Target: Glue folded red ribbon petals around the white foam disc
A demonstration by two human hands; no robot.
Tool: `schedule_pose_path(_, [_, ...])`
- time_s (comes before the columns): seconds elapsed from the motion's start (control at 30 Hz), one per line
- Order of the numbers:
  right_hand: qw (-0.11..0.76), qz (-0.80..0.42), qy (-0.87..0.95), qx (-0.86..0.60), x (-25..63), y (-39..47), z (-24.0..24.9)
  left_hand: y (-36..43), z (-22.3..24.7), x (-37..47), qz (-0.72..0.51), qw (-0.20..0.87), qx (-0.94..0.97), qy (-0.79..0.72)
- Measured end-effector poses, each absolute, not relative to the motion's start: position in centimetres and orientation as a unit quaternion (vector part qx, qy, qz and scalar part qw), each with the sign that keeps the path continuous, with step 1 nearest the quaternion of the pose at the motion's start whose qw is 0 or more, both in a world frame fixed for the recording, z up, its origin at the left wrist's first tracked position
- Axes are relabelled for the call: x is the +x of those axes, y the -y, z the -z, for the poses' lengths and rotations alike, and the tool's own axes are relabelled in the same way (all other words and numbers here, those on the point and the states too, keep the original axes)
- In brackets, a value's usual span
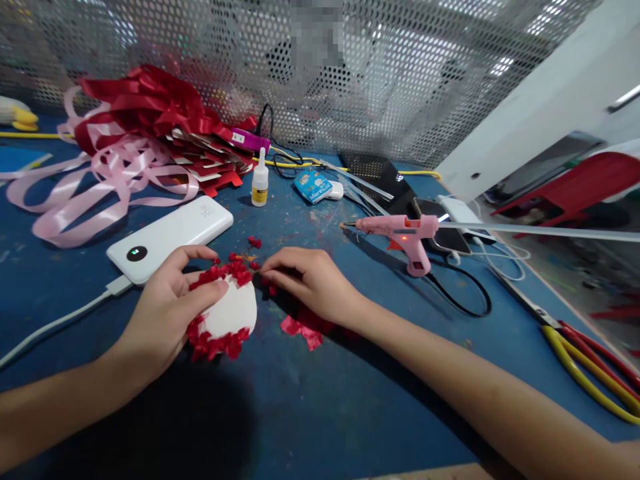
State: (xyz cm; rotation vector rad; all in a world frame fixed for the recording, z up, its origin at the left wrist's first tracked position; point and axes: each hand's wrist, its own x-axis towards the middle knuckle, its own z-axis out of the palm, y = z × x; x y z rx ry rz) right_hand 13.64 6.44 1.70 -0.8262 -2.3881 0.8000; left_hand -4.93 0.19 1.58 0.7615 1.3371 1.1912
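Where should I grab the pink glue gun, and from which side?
I'd take the pink glue gun by its handle, right hand coming from the near side. The gun lies flat, with the handle sticking out toward you and the thin nozzle pointing left. Stay off that nozzle: the orange light is on, so it might be hot. Mind the black cord too.

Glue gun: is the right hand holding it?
No, the glue gun rests on the table, clear of the right hand.
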Motion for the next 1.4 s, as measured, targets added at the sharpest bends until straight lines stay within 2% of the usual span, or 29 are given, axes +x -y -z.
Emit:
schedule_pose_path(0.2, [0.223, -0.207, 0.861, -0.407, 15.9, -7.7, -2.2, 0.0, -1.8, -4.9, -0.512, 0.558, 0.323, -0.568])
schedule_pose_path(0.37, [0.187, -0.207, 0.882, -0.38, 17.2, -8.2, -3.4, 0.1, -1.6, -5.1, -0.496, 0.571, 0.338, -0.56])
schedule_pose_path(0.5, [0.193, -0.18, 0.885, -0.384, 17.3, -7.9, -3.7, 0.0, -1.2, -5.3, -0.477, 0.567, 0.378, -0.556])
schedule_pose_path(0.67, [0.23, -0.087, 0.884, -0.397, 16.4, -8.3, -2.8, 0.2, -1.7, -5.0, -0.401, 0.555, 0.471, -0.557])
schedule_pose_path(0.83, [0.171, -0.079, 0.891, -0.413, 15.6, -9.8, -1.6, 0.4, -1.9, -4.7, -0.384, 0.536, 0.494, -0.567])
schedule_pose_path(0.9, [0.188, -0.078, 0.887, -0.414, 15.4, -9.4, -1.7, 0.2, -1.8, -4.8, -0.388, 0.542, 0.49, -0.562])
schedule_pose_path(1.0, [0.262, -0.105, 0.884, -0.373, 15.4, -7.5, -2.7, -0.1, -1.5, -5.1, -0.388, 0.561, 0.482, -0.55])
schedule_pose_path(1.1, [0.294, -0.154, 0.89, -0.314, 15.2, -4.9, -3.8, -0.4, -1.4, -5.4, -0.395, 0.571, 0.471, -0.545])
schedule_pose_path(1.4, [0.22, -0.079, 0.936, -0.263, 14.2, -3.1, -2.9, -0.5, -1.3, -5.4, -0.418, 0.573, 0.458, -0.536])
